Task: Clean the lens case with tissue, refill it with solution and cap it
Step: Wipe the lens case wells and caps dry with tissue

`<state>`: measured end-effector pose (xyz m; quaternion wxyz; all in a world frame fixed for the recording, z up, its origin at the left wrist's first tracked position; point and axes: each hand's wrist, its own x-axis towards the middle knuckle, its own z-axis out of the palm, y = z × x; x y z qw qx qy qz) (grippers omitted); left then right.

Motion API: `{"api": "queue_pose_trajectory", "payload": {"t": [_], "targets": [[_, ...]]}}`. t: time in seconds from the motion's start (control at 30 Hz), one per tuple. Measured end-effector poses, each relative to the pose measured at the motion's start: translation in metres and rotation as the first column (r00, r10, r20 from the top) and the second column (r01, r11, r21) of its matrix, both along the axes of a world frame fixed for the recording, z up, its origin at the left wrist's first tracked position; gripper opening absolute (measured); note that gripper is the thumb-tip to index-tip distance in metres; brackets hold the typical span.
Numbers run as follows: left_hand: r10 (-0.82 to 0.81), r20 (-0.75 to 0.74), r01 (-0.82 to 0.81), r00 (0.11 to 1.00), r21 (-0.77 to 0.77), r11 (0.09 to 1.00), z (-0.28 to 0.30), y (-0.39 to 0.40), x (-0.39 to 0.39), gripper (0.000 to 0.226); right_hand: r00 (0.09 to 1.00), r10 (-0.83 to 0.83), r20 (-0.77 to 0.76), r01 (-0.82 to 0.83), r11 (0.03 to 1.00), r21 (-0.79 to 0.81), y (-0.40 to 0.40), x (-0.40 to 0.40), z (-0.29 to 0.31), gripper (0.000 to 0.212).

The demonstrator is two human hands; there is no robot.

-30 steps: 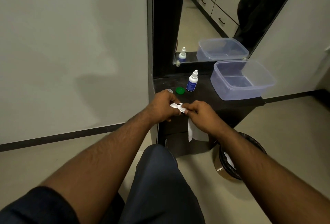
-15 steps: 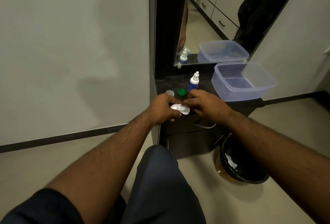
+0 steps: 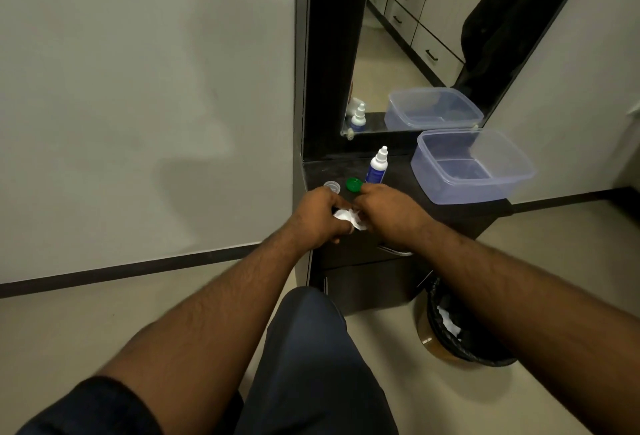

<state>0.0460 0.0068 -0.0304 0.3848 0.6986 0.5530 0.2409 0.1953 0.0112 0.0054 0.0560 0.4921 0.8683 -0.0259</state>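
The white lens case [image 3: 359, 226] is held between both hands above the front edge of the dark dresser top [image 3: 401, 188]. My left hand [image 3: 317, 216] grips its left end. My right hand [image 3: 388, 214] pinches a crumpled white tissue [image 3: 342, 214] against the case; most of the tissue is hidden under the fingers. Behind the hands, a green cap [image 3: 354, 184] and a clear cap [image 3: 332, 186] lie on the top. The white-and-blue solution bottle [image 3: 377, 167] stands upright just behind them, capped.
A clear plastic container [image 3: 485, 188] sits open on the right of the dresser top. A mirror [image 3: 415, 53] stands behind it. On the floor at the right is a black-lined bin [image 3: 446, 348] holding white paper. My knee [image 3: 311, 348] is below the hands.
The tissue hung loose below my right hand a second ago; it is now bunched up against the case. Both hands have shifted slightly forward over the dresser top.
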Motion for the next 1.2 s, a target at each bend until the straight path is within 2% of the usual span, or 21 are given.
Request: {"api": "queue_pose_trajectory", "payload": {"t": [0.13, 0.23, 0.33, 0.4, 0.47, 0.53, 0.57, 0.6, 0.63, 0.7, 0.73, 0.77, 0.8, 0.87, 1.03, 1.2], "targets": [[0.027, -0.004, -0.027, 1.000, 0.003, 1.000, 0.000, 0.000, 0.002, 0.035, 0.938, -0.315, -0.148, 0.314, 0.949, -0.027, -0.009, -0.008, -0.008, 0.021], [0.042, -0.005, -0.042, 0.999, -0.004, 0.999, -0.001, 0.001, 0.003, 0.035, 0.819, -0.529, -0.222, 0.520, 0.848, -0.103, -0.014, -0.015, -0.010, 0.023], [0.044, -0.019, -0.045, 0.999, -0.014, 0.999, -0.001, 0.003, 0.004, 0.035, 0.670, -0.685, -0.287, 0.657, 0.727, -0.200, -0.017, -0.013, -0.011, 0.020], [0.047, -0.006, -0.047, 0.999, -0.042, 0.998, -0.002, 0.004, 0.003, 0.035, 0.571, -0.753, -0.327, 0.667, 0.658, -0.349, -0.020, -0.006, -0.014, 0.016], [0.031, 0.010, -0.030, 0.999, -0.065, 0.997, -0.001, 0.005, 0.002, 0.034, 0.424, -0.792, -0.440, 0.581, 0.610, -0.538, -0.027, 0.004, -0.015, 0.009], [0.009, 0.018, -0.008, 1.000, -0.085, 0.996, 0.001, 0.006, 0.001, 0.035, 0.273, -0.763, -0.586, 0.496, 0.633, -0.594, -0.033, 0.016, -0.011, 0.007], [0.004, 0.021, -0.002, 1.000, -0.094, 0.996, 0.001, 0.007, 0.001, 0.036, 0.283, -0.702, -0.653, 0.493, 0.691, -0.529, -0.034, 0.023, -0.008, 0.009], [0.002, 0.024, 0.001, 1.000, -0.104, 0.995, 0.002, 0.007, 0.000, 0.037, 0.366, -0.619, -0.694, 0.498, 0.761, -0.416, -0.034, 0.029, -0.005, 0.011], [-0.002, 0.028, 0.005, 1.000, -0.112, 0.994, 0.002, 0.007, 0.000, 0.037, 0.505, -0.517, -0.691, 0.471, 0.836, -0.282, -0.033, 0.034, -0.002, 0.015], [-0.019, 0.036, 0.023, 0.999, -0.118, 0.993, 0.003, 0.007, -0.001, 0.037, 0.805, -0.274, -0.526, 0.283, 0.957, -0.066, -0.028, 0.039, 0.003, 0.021], [-0.029, 0.033, 0.032, 0.999, -0.117, 0.993, 0.002, 0.007, -0.002, 0.038, 0.899, -0.168, -0.404, 0.172, 0.985, -0.027, -0.026, 0.039, 0.003, 0.024], [-0.034, 0.029, 0.038, 0.999, -0.116, 0.992, 0.002, 0.007, -0.003, 0.038, 0.953, -0.092, -0.289, 0.090, 0.996, -0.020, -0.026, 0.039, 0.003, 0.026], [-0.035, 0.028, 0.038, 0.999, -0.118, 0.992, 0.002, 0.006, -0.003, 0.039, 0.979, -0.044, -0.200, 0.041, 0.999, -0.020, -0.026, 0.038, 0.002, 0.027], [-0.028, 0.028, 0.031, 0.999, -0.120, 0.992, 0.001, 0.007, -0.003, 0.040, 0.991, 0.009, -0.133, -0.008, 1.000, 0.010, -0.027, 0.036, 0.000, 0.028], [-0.009, 0.018, 0.012, 1.000, -0.129, 0.992, 0.003, 0.006, -0.001, 0.039, 0.989, 0.041, -0.145, -0.027, 0.995, 0.094, -0.031, 0.028, -0.007, 0.027], [-0.016, -0.010, 0.014, 1.000, -0.134, 0.991, 0.005, 0.009, 0.000, 0.035, 0.973, -0.023, -0.228, 0.046, 0.994, 0.096, -0.034, 0.022, -0.016, 0.025]]}}
